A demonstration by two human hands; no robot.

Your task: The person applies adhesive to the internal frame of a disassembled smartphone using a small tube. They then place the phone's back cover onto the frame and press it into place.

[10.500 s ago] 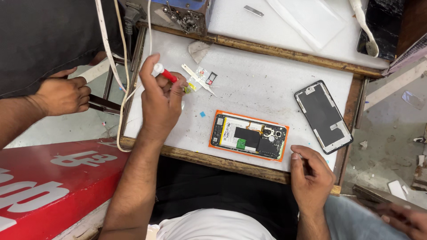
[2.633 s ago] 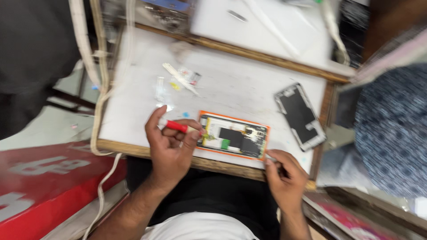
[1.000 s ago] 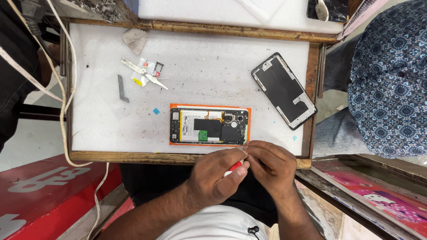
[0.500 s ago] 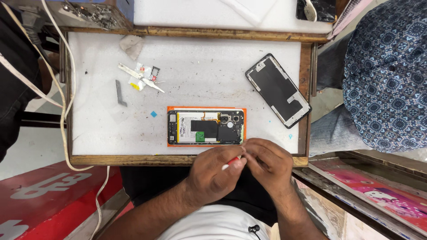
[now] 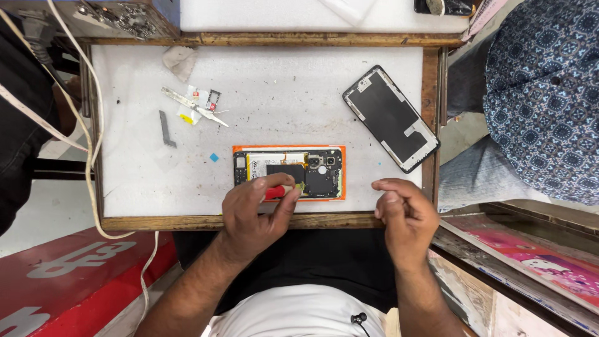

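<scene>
At the far left a pale cable [image 5: 87,156] hangs down past the wooden frame of the white surface [image 5: 281,81]. On the surface, toward 10 o'clock from the phone, a small dark strip [image 5: 166,128] lies alone, and just right of it tweezers [image 5: 194,107] rest across a SIM tray [image 5: 214,98] and some small scraps of card. A tiny blue square [image 5: 214,157] sits just left of the phone, at its 9 o'clock.

The opened phone [image 5: 290,172] lies flat in an orange case near the front edge of the surface, its long side running left to right, its circuit parts and battery bared. The left hand [image 5: 253,215] rests at the phone's 7 o'clock, over its lower left corner. Its fingers [image 5: 265,185] are pressed together around a red-handled screwdriver [image 5: 279,191], pinching it between thumb and forefinger, with the tip laid against the phone's lower middle.

The right hand [image 5: 404,215] hovers at the phone's 4 o'clock, clear of it and over the front wooden edge. Its fingers [image 5: 390,186] are curled loosely inward with thumb and forefinger close; whether they pinch something tiny cannot be told.

At 2 o'clock from the phone a black screen panel [image 5: 390,118] lies tilted near the right frame. Beyond that frame sits another person in a blue patterned shirt [image 5: 543,100].
</scene>
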